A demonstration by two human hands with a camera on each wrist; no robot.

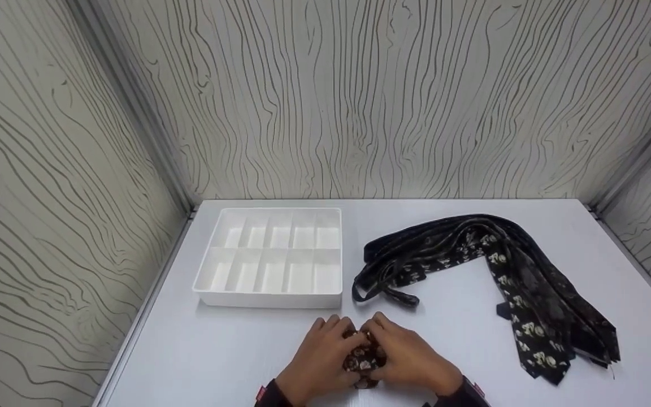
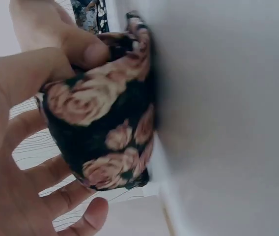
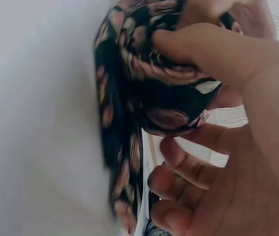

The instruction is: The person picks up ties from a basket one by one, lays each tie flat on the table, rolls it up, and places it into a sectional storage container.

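A dark necktie (image 1: pixel 364 359) with a pink and cream rose print is rolled into a bundle near the table's front edge. My left hand (image 1: pixel 325 356) grips it from the left, and my right hand (image 1: pixel 410 356) grips it from the right. In the left wrist view, thumb and index finger pinch the rolled necktie (image 2: pixel 105 113) while the other fingers stand spread behind it. The right wrist view shows the right thumb pressed on the coiled layers of the necktie (image 3: pixel 164 98), with a loose strip hanging out of the roll along the tabletop.
A white tray (image 1: pixel 269 300) divided into two rows of compartments stands behind the hands, to the left. Several dark neckties (image 1: pixel 551 288), one with pale flowers, lie in a bent heap to the right. Patterned panels (image 1: pixel 325 102) enclose the table (image 1: pixel 167 350) at the back and sides.
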